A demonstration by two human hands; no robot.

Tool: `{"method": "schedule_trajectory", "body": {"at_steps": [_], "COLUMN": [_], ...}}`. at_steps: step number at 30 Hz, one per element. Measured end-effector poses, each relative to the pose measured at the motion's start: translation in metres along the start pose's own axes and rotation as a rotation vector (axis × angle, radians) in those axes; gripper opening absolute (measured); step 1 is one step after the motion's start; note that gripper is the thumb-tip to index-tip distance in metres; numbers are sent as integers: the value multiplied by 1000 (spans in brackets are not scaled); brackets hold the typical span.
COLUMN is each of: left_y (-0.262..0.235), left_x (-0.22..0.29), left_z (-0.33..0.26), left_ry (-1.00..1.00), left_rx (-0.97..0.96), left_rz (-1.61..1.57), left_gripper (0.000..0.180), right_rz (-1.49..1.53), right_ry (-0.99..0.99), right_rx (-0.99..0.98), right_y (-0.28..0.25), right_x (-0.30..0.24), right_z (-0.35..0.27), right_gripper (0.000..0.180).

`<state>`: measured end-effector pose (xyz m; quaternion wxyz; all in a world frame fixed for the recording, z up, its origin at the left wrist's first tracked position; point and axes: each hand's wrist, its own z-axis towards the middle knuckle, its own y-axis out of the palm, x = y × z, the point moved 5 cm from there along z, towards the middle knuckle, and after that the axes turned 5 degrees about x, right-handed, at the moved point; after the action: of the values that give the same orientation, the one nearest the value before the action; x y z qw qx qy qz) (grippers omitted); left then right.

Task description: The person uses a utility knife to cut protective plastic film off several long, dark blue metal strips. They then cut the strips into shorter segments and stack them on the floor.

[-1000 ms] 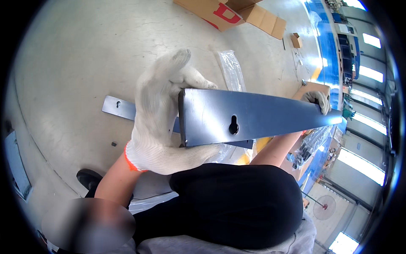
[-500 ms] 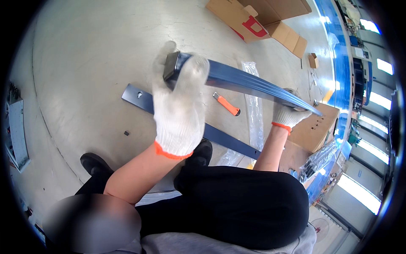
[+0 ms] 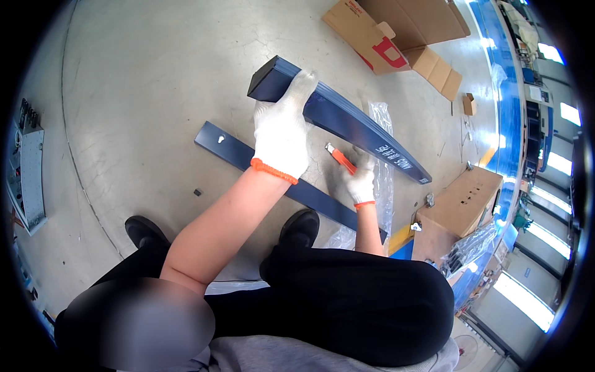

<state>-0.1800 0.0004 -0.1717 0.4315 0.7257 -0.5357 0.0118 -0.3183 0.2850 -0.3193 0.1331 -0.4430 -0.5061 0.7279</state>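
Note:
My left hand (image 3: 282, 133), in a white knit glove with an orange cuff, grips a long dark-blue metal bar (image 3: 350, 121) close to its black-capped end. The bar slants away to the right, its far end low, with pale markings on its side. My right hand (image 3: 359, 180), gloved alike, has its fingers round the handle of an orange utility knife (image 3: 343, 160); the palm and fingers hide the handle's lower part. Beneath both arms a second flat dark-blue bar (image 3: 230, 147) with a keyhole slot lies on the floor.
An open cardboard box (image 3: 427, 59) stands at the far right, a closed carton (image 3: 468, 198) nearer. Clear plastic wrap (image 3: 383, 192) lies by my right hand. My shoes (image 3: 300, 228) flank the flat bar. A grey metal cart (image 3: 31, 177) is at the left.
My right hand has let go of the held bar's far end and come down onto the knife. My left hand keeps the bar, whose far end has swung lower and nearer.

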Motion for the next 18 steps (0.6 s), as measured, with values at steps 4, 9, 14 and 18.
{"method": "schedule_trajectory", "body": {"at_steps": [4,9,14,18], "left_y": [4,3,-6,-7], "left_x": [2,8,15,14], "left_z": [-1,2,2,3], "left_ry": [-7,101,200,269], "left_rx": [26,49,37,-12], "left_rz": [39,-2,80,70], "left_gripper": [59,34,24,22], "right_rz": [-341,-209,419,790], "right_ry": [-17,20,360,453], "right_rx": [-89,-135,-422,-614], "right_y": [21,16,-11,-52], "right_x": [10,1,-44,-100], "right_z": [-2,1,-11,-22], "right_gripper": [48,34,27,38]}}
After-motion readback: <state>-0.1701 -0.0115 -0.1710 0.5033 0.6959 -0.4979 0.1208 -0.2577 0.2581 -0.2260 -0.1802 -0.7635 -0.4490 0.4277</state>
